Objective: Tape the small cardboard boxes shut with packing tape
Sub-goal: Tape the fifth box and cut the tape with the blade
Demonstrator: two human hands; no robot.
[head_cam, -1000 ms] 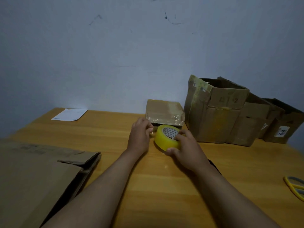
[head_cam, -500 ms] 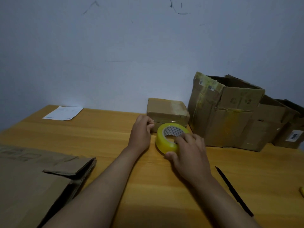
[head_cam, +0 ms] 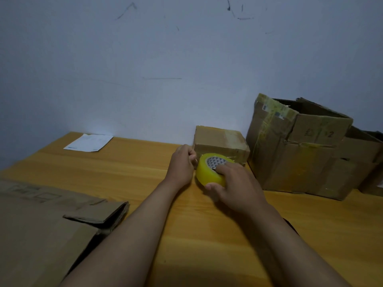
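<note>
A small closed cardboard box (head_cam: 220, 138) stands against the wall at the back of the wooden table (head_cam: 134, 168). Right in front of it is a yellow roll of packing tape (head_cam: 209, 172). My right hand (head_cam: 234, 185) grips the roll, thumb under its near edge and fingers over its core. My left hand (head_cam: 182, 164) is just left of the roll with curled fingers, pinching what looks like the tape's free end by the box's front left corner. The strip itself is hard to make out.
A large open cardboard box (head_cam: 298, 150) stands to the right, with more boxes (head_cam: 371, 158) behind it. Flattened cardboard (head_cam: 41, 230) lies at the near left. A white paper sheet (head_cam: 89, 142) lies at the far left by the wall.
The small box now stands flat with its top level; one second ago its face tilted toward me. The view has shifted, hiding the black pen and the yellow object at right. Both hands stay at the roll.
</note>
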